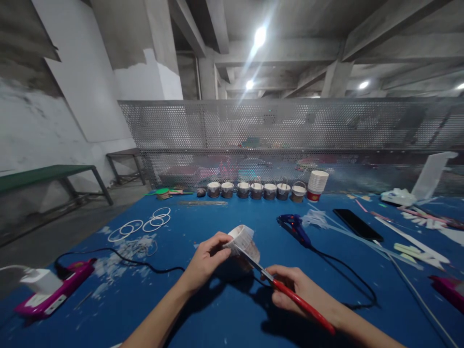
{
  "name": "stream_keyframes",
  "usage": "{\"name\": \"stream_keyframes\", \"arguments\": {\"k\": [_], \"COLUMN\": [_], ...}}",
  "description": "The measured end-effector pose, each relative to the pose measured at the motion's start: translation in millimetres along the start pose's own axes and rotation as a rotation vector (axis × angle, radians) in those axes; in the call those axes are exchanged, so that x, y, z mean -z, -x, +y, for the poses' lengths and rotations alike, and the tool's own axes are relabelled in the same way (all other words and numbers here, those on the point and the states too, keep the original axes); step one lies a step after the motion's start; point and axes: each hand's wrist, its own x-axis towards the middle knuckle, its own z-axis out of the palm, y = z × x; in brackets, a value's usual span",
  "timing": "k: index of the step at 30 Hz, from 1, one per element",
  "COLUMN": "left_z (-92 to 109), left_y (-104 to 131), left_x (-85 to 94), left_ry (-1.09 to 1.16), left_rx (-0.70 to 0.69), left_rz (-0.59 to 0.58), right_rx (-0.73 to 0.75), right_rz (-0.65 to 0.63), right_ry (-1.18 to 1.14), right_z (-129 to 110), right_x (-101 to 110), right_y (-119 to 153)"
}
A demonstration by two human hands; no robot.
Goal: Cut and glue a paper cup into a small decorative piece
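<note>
A paper cup (244, 241) covered in a whitish, rough-looking layer is tilted above the blue table. My left hand (211, 256) pinches its rim between thumb and fingers. My right hand (295, 290) is closed around a tool with a red handle (306, 304) and a long, narrow metal front part (253, 263). The metal end touches or overlaps the near side of the cup; its exact kind I cannot make out. The cup's lower side lies partly in shadow.
Several small grey-and-white cups (256, 190) stand in a row at the back, beside a cup stack (318, 185). A blue glue gun (295, 227) and a phone (357, 224) lie to the right. White rings (125, 230) and a pink power strip (56, 290) lie left; cables cross the table.
</note>
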Motion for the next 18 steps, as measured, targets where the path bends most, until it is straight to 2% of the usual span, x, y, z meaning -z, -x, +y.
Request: {"name": "stream_keyframes", "arguments": {"k": [9, 18], "left_z": [7.4, 1.0], "left_y": [1.2, 1.4], "left_x": [-0.3, -0.1], "left_ry": [-0.057, -0.067], "left_rx": [-0.018, -0.042], "left_rz": [0.017, 0.021], "right_rx": [0.034, 0.017], "right_rz": [-0.002, -0.030], "right_ry": [0.015, -0.076], "right_z": [-2.5, 0.0], "right_x": [0.7, -2.5], "right_y": [1.0, -1.1]}}
